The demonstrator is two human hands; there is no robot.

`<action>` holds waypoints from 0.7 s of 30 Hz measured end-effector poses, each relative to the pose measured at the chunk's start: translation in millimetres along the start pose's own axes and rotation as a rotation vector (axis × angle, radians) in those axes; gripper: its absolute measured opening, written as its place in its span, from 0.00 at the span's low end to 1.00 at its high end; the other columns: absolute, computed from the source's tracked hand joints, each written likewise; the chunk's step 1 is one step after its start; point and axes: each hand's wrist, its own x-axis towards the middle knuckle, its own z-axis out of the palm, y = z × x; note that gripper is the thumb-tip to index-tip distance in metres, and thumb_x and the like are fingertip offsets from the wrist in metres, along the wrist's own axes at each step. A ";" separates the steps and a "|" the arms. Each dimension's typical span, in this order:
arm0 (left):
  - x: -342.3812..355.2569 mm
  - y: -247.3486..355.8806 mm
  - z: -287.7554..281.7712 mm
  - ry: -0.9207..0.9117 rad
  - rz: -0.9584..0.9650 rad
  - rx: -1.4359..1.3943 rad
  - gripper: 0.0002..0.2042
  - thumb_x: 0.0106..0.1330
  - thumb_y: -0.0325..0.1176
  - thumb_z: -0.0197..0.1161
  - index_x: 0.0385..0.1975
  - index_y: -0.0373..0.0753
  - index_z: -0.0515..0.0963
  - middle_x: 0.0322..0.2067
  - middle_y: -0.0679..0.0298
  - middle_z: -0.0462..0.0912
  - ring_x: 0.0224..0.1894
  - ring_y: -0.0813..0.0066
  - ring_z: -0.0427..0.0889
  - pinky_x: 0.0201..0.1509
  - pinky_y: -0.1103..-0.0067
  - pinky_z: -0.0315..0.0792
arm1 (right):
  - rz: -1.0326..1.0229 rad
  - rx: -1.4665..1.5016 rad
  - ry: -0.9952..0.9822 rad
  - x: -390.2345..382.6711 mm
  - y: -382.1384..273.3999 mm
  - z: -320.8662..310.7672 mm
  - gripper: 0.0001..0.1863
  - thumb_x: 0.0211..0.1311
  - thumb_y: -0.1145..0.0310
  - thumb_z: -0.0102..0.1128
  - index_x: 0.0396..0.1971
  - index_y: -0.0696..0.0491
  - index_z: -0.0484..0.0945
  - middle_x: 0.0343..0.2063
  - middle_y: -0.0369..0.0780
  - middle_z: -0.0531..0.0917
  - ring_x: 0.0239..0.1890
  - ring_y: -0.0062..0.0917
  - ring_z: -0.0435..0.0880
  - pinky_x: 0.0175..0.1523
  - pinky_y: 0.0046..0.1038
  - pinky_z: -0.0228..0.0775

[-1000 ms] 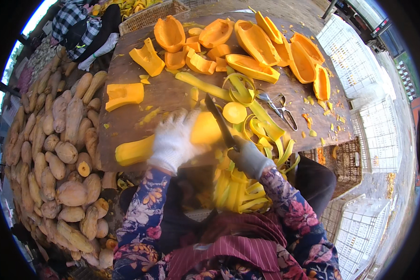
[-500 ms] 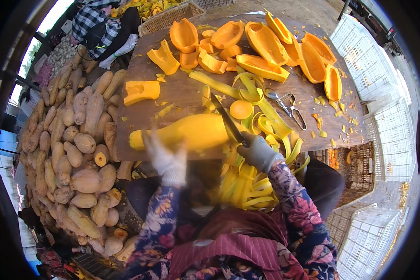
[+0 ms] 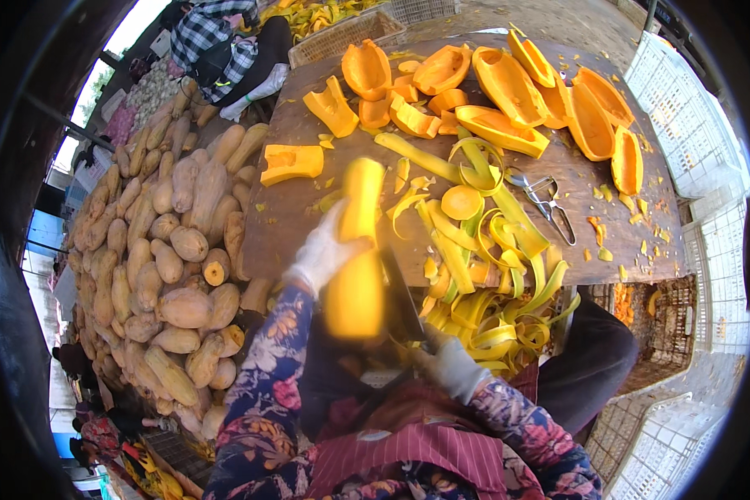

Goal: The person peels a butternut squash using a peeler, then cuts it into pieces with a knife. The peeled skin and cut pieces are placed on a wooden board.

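Note:
My left hand (image 3: 321, 254), in a white glove, grips a peeled yellow squash (image 3: 354, 300), held lengthwise and blurred by motion over the table's near edge. My right hand (image 3: 450, 367), in a grey glove, is closed on the handle of a dark-bladed knife (image 3: 400, 296), low beside the squash's near end. Curling yellow-green peel strips (image 3: 492, 325) lie and hang around the near edge. A metal peeler (image 3: 550, 208) rests right of a round cut slice (image 3: 461, 202). Several hollowed orange squash pieces (image 3: 508, 87) cover the back of the wooden table (image 3: 296, 237).
Unpeeled tan squashes (image 3: 167, 262) are heaped left of the table. A co-worker in a checked shirt (image 3: 204, 50) sits at the upper left. A wicker-like basket (image 3: 346, 46) stands behind. White plastic crates (image 3: 667, 117) line the right, with a brown crate (image 3: 654, 333) under the table's right corner.
My left hand has lifted the squash, which lay across the table, and turned it lengthwise. My right hand and knife have moved down toward my body. The view has shifted slightly.

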 end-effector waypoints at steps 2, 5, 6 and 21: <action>15.5 23.8 -6.3 -0.143 -0.034 0.295 0.46 0.60 0.52 0.72 0.78 0.48 0.58 0.62 0.43 0.79 0.64 0.47 0.80 0.67 0.66 0.72 | 0.013 0.026 0.001 6.2 9.1 5.5 0.23 0.72 0.65 0.61 0.64 0.54 0.75 0.31 0.35 0.84 0.28 0.16 0.80 0.35 0.23 0.75; 28.6 48.6 -6.5 -0.291 0.001 0.505 0.46 0.59 0.54 0.68 0.78 0.48 0.57 0.64 0.44 0.78 0.65 0.44 0.78 0.68 0.61 0.71 | 0.023 0.010 -0.001 5.8 12.3 -1.2 0.24 0.72 0.65 0.62 0.65 0.54 0.74 0.32 0.34 0.84 0.28 0.16 0.79 0.35 0.23 0.74; 29.6 52.7 -4.5 -0.305 0.010 0.525 0.47 0.58 0.54 0.69 0.78 0.47 0.56 0.64 0.44 0.78 0.65 0.44 0.78 0.68 0.61 0.72 | 0.023 -0.004 -0.006 2.3 11.0 -7.2 0.25 0.72 0.65 0.62 0.66 0.54 0.74 0.32 0.34 0.84 0.28 0.16 0.79 0.35 0.23 0.74; 65.3 62.9 32.5 -0.216 -0.071 0.660 0.53 0.49 0.48 0.78 0.77 0.44 0.56 0.60 0.44 0.80 0.61 0.46 0.81 0.66 0.62 0.75 | 0.069 -0.059 0.271 -8.7 -4.9 -62.6 0.28 0.68 0.71 0.60 0.68 0.53 0.71 0.21 0.37 0.75 0.24 0.21 0.75 0.32 0.29 0.70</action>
